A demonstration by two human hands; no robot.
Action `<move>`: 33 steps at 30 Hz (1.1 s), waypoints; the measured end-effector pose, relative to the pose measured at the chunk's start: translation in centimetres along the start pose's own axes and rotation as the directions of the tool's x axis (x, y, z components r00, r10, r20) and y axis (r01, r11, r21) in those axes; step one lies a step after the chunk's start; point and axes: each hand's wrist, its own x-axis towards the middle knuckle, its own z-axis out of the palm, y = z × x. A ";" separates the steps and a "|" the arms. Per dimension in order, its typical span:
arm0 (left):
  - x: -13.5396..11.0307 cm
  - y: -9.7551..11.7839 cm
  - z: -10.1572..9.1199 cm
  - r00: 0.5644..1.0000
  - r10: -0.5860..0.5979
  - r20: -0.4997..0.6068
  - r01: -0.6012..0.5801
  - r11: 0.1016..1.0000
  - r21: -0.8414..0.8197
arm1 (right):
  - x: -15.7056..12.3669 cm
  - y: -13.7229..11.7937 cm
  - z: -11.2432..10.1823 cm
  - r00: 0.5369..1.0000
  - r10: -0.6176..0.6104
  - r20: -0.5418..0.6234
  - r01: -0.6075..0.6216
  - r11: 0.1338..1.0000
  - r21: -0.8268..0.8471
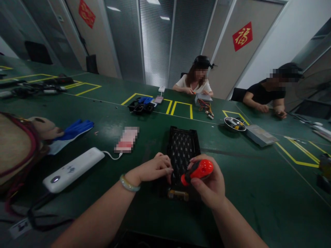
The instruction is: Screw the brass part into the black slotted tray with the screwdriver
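A red-and-black screwdriver (200,170) is held by its thick handle in my right hand (216,186), the fingers wrapped round it. Its shaft and tip are hard to make out. My left hand (156,167) rests at the left edge of a black rectangular tray-like case (182,148), its fingers bent and pressed together near the case's inside. Whatever those fingertips pinch, if anything, is too small to tell. The case has a diamond-patterned dark inner surface. At its near end lies a small brownish translucent piece (178,195), just below both hands.
To the left lie a white power bank (73,170), a cabled phone (127,139), blue gloves (74,131) and a bag (18,148). Across the table, two people (192,82) handle parts. A metal bowl (234,124) and grey metal box (261,135) stand at the right.
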 end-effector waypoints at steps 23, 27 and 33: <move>0.3 0.8 -0.3 0.997 0.000 0.074 -0.002 1.000 0.022 | -0.7 0.9 -0.3 0.999 -0.042 0.020 0.043 0.998 -0.047; 0.3 0.9 -0.4 0.998 0.009 0.067 -0.010 1.000 0.018 | -0.9 1.0 -0.3 0.997 -0.069 0.019 0.070 0.997 -0.044; 0.3 0.4 -0.2 0.998 0.041 0.053 -0.042 0.999 0.018 | -0.9 1.0 -0.2 0.998 -0.068 0.018 0.068 0.997 -0.039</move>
